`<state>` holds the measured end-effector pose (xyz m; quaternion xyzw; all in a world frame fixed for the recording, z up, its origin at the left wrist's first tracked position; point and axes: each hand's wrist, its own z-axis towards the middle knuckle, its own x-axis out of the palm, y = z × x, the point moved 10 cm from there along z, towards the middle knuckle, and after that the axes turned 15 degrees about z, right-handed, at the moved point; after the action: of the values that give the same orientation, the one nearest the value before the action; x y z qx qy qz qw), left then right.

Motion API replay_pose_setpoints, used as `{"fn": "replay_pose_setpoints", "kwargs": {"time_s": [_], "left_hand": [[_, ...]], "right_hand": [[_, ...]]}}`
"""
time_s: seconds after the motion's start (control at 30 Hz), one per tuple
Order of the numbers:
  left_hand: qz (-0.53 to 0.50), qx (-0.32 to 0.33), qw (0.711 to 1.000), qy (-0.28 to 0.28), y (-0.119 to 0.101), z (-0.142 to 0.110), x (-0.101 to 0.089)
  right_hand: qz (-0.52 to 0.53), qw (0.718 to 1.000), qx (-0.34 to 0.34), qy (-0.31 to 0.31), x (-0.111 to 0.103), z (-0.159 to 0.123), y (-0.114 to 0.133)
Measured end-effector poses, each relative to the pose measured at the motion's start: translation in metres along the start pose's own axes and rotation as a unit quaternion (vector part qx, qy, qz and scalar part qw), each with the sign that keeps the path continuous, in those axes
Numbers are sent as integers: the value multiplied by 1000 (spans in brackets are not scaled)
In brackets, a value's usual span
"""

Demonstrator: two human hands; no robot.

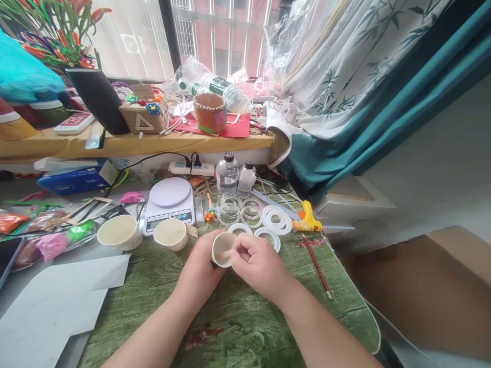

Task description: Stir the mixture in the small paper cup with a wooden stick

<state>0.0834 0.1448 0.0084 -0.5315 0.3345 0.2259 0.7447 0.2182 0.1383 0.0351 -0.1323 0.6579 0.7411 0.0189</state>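
the cup (218,240) was up in front of the person, in the left hand (201,263), held over the green mat (245,327) and tipped enough that you could see down into it. left fingers were wrapped round the side of it, though most of them were hidden behind the cup so i can't tell how tightly they sat together. the right hand (261,263) was right at the rim, thumb and fingers bunched and pinching a flat wooden stick (223,254), with the stick's other end down inside the cup. can't really make out what was in there.

just behind the hands lay a bunch of rings (265,219), some clear, some white, a few overlapping. two bottles (227,176) with black caps stood behind those. off to the left, two more cups (171,236) sat in front of the scale (171,194), the wider one further left. a yellow glue gun (309,220) lay to the right of the rings, and a red pencil (316,266) lay slantwise nearer the mat's right edge. over on the left were some sheets of white paper (65,306), partly on the mat. a painted pot (210,115) stood up on the sill (245,142).
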Motion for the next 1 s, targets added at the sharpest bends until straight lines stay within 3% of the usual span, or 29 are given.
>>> {"fn": "replay_pose_setpoints", "kwargs": {"time_s": [0.1, 0.37, 0.5, 0.6, 0.7, 0.93, 1.0], "left_hand": [[-4, 0, 1000, -10, 1, -1, -1], [-11, 2, 1000, 6, 2, -1, 2], [1, -2, 1000, 8, 5, -2, 4], [2, -6, 1000, 9, 6, -1, 4], [-2, 1, 1000, 11, 3, 2, 2], [1, 33, 999, 22, -8, 10, 2], [0, 29, 999, 23, -6, 9, 3]], "right_hand": [[-25, 999, -16, -26, -5, 0, 4], [-14, 1000, 11, 9, 1, 0, -4], [-33, 999, -17, -20, -6, 1, -1], [-26, 999, -22, 8, -1, 3, 0], [-40, 998, -30, -31, -7, 5, 2], [-34, 999, -14, -29, -8, 7, -2], [-32, 999, -6, -2, -2, 7, -4]]}}
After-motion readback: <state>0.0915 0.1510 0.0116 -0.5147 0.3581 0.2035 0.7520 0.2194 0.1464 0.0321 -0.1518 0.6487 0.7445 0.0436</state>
